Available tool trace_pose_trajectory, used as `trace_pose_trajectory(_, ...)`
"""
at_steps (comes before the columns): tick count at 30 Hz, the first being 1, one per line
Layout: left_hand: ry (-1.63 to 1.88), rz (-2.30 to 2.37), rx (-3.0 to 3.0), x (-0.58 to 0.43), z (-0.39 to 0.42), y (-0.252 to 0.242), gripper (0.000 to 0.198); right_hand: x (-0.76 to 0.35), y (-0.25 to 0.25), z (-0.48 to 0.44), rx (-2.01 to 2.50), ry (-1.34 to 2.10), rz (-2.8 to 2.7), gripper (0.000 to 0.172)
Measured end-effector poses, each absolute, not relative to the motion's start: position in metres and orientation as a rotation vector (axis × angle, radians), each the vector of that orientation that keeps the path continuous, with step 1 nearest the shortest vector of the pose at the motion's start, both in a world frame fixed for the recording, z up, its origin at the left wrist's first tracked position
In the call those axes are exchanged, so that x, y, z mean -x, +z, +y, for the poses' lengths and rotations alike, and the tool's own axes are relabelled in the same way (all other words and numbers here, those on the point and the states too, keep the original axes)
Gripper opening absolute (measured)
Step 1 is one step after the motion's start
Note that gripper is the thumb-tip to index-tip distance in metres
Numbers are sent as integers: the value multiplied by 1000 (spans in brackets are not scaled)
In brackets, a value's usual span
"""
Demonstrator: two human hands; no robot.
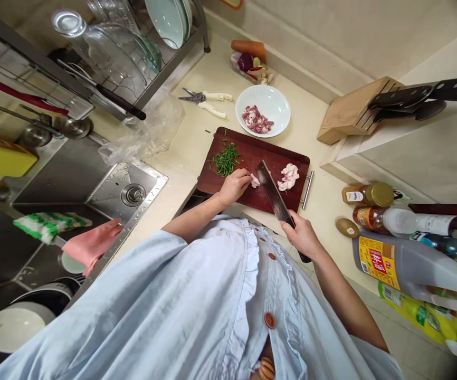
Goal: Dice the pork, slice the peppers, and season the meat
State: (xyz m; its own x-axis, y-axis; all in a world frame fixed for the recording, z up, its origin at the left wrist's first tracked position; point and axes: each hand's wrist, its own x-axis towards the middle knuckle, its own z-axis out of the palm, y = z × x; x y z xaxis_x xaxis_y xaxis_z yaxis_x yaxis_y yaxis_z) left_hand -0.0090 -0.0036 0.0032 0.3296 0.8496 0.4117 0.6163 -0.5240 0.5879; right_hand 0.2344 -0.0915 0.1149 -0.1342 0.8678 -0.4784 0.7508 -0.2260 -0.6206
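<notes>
While the right hand (302,235) grips the cleaver (273,194), the left hand (234,186) pinches meat (255,181).

You had one cutting board (252,158), one cleaver (273,194), one white bowl (263,110), one pair of scissors (207,100), one knife block (351,111) and two meat piles (287,177).

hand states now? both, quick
Left hand: closed, fingers curled, pinning a piece of meat on the board.
Right hand: closed on the cleaver handle.
</notes>
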Motion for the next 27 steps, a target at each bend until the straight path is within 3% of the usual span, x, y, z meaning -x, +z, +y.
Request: trace_pose_trajectory(27,1096,1331,-2151,7,1,16,15,-222,126,-88,2008,1184,-1899,31)
